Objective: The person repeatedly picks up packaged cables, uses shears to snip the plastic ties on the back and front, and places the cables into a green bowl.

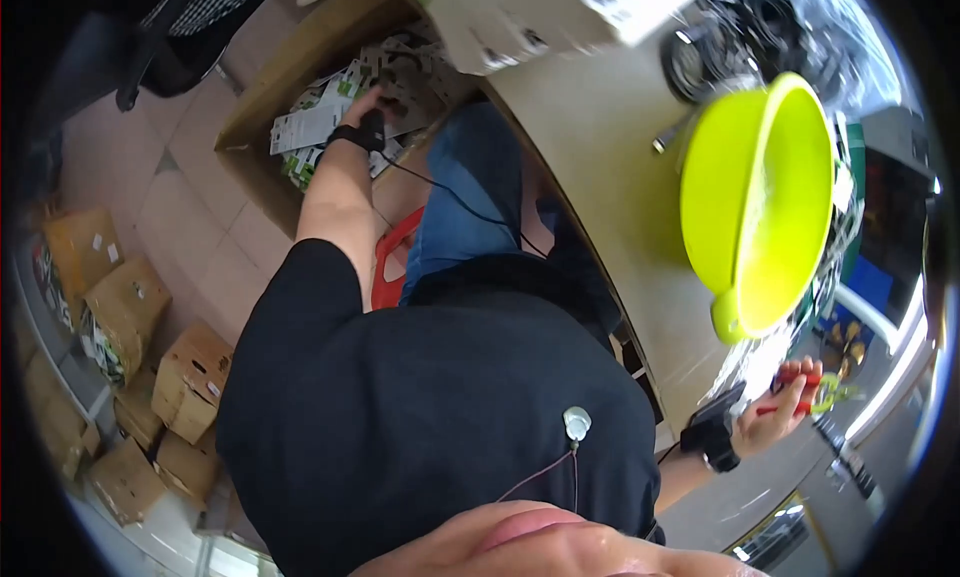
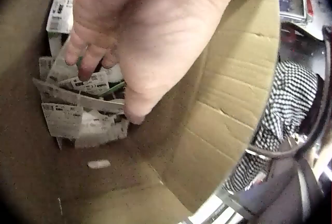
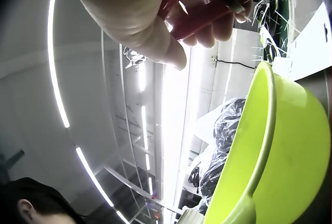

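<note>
My left hand [image 1: 370, 107] reaches down into a large cardboard box [image 1: 262, 172] and appears over a loose heap of white and green printed cards [image 2: 98, 86]. In the left wrist view the thumb of the left hand [image 2: 150, 42] stands apart from the fingers, whose tips are right at the cards. Red-handled pliers [image 1: 815, 395] with yellow-green near the jaws are in my right hand [image 1: 768, 425], its fingers curled round the handles. From the right wrist, the red handles [image 3: 205, 19] lie across the palm beside the thumb.
A lime-green plastic basin [image 1: 715, 192] stands tilted-looking on the table [image 1: 590, 167], with coiled black cables [image 1: 735, 37] in clear bags behind it. More cardboard boxes [image 1: 190, 377] are stacked on the tiled floor. A red stool [image 1: 392, 262] is by my leg, and a cable runs from my left wrist.
</note>
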The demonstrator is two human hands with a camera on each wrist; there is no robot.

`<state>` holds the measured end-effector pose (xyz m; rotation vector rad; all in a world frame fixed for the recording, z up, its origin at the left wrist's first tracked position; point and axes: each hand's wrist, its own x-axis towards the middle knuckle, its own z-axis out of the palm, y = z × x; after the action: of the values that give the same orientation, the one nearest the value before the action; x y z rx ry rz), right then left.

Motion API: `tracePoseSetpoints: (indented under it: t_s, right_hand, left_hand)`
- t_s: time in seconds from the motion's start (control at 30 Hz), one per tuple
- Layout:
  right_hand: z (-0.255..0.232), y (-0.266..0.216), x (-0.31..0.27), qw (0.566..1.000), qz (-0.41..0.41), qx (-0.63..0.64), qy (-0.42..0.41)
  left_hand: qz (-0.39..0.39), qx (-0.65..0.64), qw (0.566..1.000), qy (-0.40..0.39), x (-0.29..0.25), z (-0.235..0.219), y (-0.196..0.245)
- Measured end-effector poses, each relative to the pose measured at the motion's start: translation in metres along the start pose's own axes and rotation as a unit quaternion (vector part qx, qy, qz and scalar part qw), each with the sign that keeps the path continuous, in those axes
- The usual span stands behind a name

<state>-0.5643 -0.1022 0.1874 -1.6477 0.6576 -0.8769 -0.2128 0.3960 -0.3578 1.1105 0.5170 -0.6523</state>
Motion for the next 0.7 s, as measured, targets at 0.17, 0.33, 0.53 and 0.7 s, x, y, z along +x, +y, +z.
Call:
tracePoseSetpoints:
  t_s: [0.17,0.33,0.53,0.7]
  right_hand:
    - [-0.010,-0.005,-0.022,0.991,0.014,-0.004,0.132]
    - [-0.069,0.002,-0.031,0.991,-0.023,0.064,0.112]
    - [-0.141,-0.051,0.005,0.987,-0.101,-0.118,0.043]
    - [-0.174,-0.094,0.085,0.808,-0.145,-0.565,-0.086]
  left_hand:
    - [0.044,0.177,0.981,-0.062,-0.110,0.108,0.115]
    - [0.083,0.417,0.858,-0.286,-0.306,0.188,0.203]
    - [0.393,0.514,0.618,-0.447,-0.457,0.310,0.273]
    - [0.421,0.606,0.455,-0.498,-0.591,0.569,0.189]
